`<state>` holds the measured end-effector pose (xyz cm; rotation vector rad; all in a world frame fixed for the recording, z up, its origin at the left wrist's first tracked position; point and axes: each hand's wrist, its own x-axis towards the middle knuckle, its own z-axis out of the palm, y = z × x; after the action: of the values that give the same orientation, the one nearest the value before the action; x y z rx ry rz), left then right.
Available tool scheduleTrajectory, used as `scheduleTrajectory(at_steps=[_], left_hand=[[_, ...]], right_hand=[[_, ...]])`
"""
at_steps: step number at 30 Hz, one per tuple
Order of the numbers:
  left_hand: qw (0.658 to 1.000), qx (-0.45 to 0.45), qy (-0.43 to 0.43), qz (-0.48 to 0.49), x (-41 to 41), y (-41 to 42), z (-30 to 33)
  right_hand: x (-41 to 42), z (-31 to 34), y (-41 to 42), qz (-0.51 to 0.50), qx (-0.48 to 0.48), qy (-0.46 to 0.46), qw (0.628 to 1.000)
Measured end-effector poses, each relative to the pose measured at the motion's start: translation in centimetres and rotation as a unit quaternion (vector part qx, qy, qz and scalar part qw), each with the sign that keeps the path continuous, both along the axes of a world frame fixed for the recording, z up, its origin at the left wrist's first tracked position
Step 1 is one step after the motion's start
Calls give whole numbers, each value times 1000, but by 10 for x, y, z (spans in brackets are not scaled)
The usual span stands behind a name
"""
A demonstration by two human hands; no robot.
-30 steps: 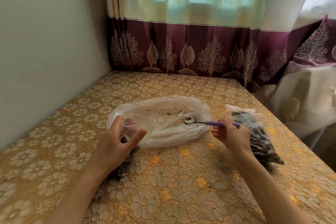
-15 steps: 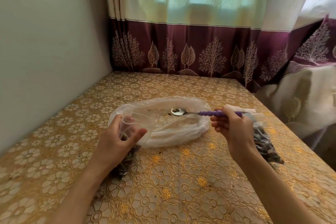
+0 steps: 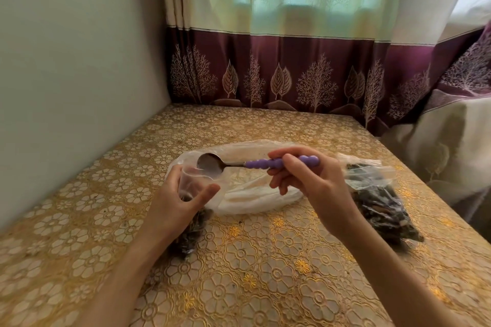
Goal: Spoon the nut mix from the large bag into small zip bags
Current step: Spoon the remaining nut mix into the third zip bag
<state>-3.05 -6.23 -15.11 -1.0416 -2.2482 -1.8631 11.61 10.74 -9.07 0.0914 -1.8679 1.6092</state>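
The large clear bag (image 3: 247,194) lies nearly flat in the middle of the table, with only crumbs inside. My left hand (image 3: 176,200) grips a small zip bag (image 3: 190,218) by its open mouth; dark nut mix fills its lower part. My right hand (image 3: 308,180) holds a spoon (image 3: 255,163) by its purple beaded handle. The metal bowl of the spoon is tipped over the small bag's mouth. A filled zip bag (image 3: 377,202) of dark nut mix lies on the table behind my right hand.
The table (image 3: 265,273) has a gold floral lace cover. A plain wall runs along its left side and a curtain (image 3: 292,69) hangs behind it. The table's right edge drops off next to pale draped cloth (image 3: 438,146).
My right hand lifted the spoon out of the large bag and carried it left to the mouth of the small bag. My left hand stayed on the small bag.
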Motion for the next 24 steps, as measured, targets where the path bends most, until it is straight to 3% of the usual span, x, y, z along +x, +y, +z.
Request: scheduleTrajectory(at_steps=[6, 10, 13, 17, 24], left_hand=[[1000, 13, 5, -8, 1, 1, 2], [1000, 26, 15, -1, 3, 0, 2], [999, 36, 29, 19, 3, -2, 4], [992, 120, 3, 26, 3, -4, 8], [976, 148, 31, 160, -14, -15, 12]], right_hand=[[1, -1, 15, -16, -84, 8, 996], [1, -6, 30, -91, -172, 2, 981], [2, -10, 43, -166, -177, -58, 968], [0, -12, 62, -228, -189, -152, 943], [-22, -11, 88, -235, -357, -263, 865]])
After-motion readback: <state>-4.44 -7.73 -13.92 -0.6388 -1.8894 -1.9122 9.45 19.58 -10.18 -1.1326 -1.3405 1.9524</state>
